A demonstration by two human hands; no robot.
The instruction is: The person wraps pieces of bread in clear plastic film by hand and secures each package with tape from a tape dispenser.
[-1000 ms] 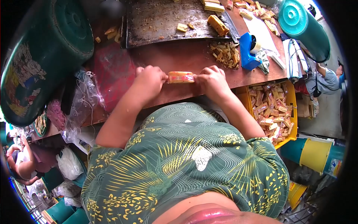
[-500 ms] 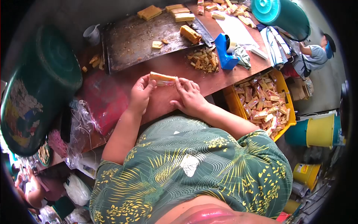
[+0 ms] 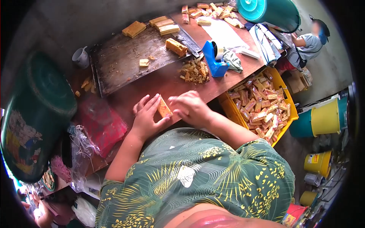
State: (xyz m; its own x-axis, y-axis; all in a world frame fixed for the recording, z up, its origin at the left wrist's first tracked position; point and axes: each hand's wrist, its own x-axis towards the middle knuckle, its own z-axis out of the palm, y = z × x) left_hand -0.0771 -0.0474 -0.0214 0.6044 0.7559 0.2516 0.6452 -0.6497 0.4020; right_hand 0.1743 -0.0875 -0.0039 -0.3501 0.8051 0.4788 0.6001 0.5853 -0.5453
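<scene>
Wrapped bar [image 3: 164,108] just swung round, with only our left hand's fingers [image 3: 153,104] on it. Right hand [image 3: 194,110] is off, fingers loosely open.

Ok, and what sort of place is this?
Probably a small bakery's packing area: a yellow crate full of wrapped bars, a crumb-strewn tray holding unwrapped baked blocks, and a blue tape dispenser beside it.

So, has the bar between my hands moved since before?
Yes, the bar has turned: once parallel to the tray's near edge, it now points roughly towards that edge.
</scene>
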